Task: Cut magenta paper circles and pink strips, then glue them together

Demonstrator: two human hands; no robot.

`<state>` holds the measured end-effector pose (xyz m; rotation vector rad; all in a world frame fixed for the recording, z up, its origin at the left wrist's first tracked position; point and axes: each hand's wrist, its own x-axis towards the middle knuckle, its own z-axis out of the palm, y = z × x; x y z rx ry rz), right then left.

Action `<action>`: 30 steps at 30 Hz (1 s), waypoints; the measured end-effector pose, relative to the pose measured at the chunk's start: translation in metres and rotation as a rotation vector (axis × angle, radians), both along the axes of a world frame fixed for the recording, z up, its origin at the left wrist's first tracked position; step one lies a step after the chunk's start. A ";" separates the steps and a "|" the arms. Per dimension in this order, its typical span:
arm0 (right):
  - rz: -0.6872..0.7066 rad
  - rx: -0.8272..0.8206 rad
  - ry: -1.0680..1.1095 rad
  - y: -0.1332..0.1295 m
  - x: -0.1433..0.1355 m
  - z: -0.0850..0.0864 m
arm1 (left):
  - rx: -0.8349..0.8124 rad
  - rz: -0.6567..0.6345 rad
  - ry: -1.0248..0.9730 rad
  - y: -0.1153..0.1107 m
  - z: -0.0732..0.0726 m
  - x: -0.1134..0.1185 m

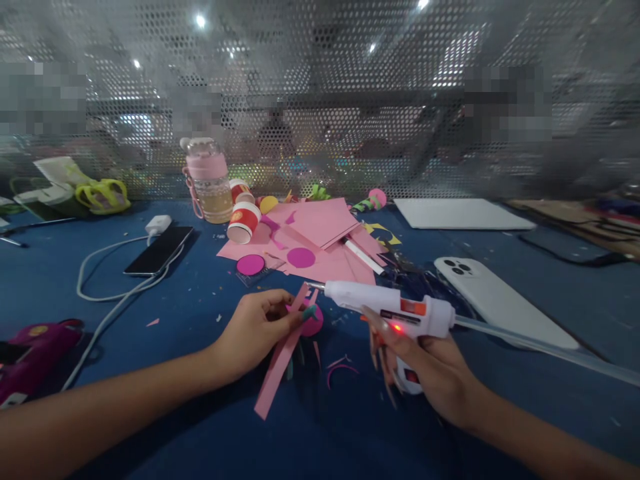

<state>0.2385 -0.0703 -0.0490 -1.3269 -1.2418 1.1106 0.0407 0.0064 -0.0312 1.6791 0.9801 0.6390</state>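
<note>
My left hand (pixel 265 328) pinches a long pink paper strip (pixel 278 375) near its upper end, its fingers closed on it. A magenta paper disc (pixel 313 321) shows right behind the fingertips. In my right hand (pixel 430 367) is a white glue gun (pixel 365 298) with a red light lit on its side. Its metal nozzle points left and is at the strip's top end; whether they touch is hard to tell. A long clear glue stick (pixel 525 343) sticks out from the gun's back.
Pink paper sheets (pixel 325 223), paper cups (pixel 243 222) and a bottle (pixel 209 180) stand or lie behind the hands. A black phone (pixel 159 251) with a white cable is at left. A white phone (pixel 505 300) and a white flat slab (pixel 463 213) lie at right.
</note>
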 end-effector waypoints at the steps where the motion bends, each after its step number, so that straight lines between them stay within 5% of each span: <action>1: -0.009 0.003 0.000 0.000 -0.001 0.001 | -0.004 0.002 -0.005 0.000 -0.001 0.000; 23: -0.024 0.051 -0.026 0.001 0.002 -0.004 | -0.066 0.036 -0.067 0.003 -0.005 -0.003; 30: -0.136 0.171 0.092 0.011 0.002 -0.007 | -0.168 0.251 -0.260 0.012 0.007 -0.002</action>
